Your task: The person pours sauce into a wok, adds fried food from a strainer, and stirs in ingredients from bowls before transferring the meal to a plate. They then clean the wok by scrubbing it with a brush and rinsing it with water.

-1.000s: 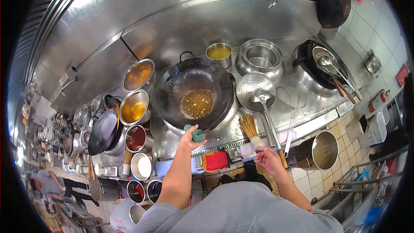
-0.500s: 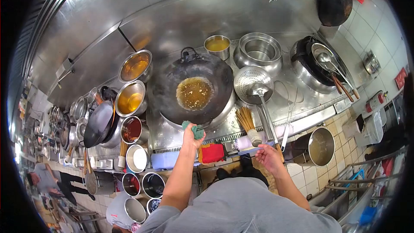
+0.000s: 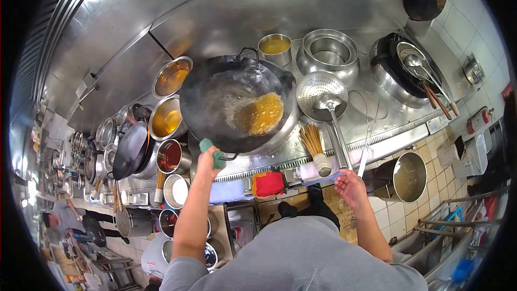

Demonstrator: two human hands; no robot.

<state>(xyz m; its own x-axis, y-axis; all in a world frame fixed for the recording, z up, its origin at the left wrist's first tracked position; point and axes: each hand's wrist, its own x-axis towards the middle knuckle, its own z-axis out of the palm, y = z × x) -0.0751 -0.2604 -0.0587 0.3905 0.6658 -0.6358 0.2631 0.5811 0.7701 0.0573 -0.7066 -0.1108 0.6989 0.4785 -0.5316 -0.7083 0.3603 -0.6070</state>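
Observation:
My left hand (image 3: 206, 163) is closed on a bunched green cloth (image 3: 210, 152) at the near rim of a large black wok (image 3: 207, 102), beside its loop handle (image 3: 229, 157). Golden-brown liquid with pale bits (image 3: 265, 114) is gathered toward the wok's right side, with faint steam above. My right hand (image 3: 351, 188) is held low at the stove's front edge, its fingers loosely curled and apart. Its fingertips are close to the handle end of a ladle (image 3: 327, 102) lying in a perforated skimmer (image 3: 311, 92); contact cannot be made out. A bamboo brush (image 3: 312, 143) rests to its left.
Pots of amber liquid (image 3: 166, 121) and red sauce (image 3: 170, 155) stand left of the wok. Behind it are a yellow-liquid pot (image 3: 274, 47) and a wide steel pot (image 3: 327, 54). Folded red cloth (image 3: 268, 184) lies on the front ledge. A bucket (image 3: 406, 179) stands right; people are at far left.
My left hand has moved left with the cloth. The liquid has swung from the wok's middle to its right side. My right hand has shifted slightly right and up in the view.

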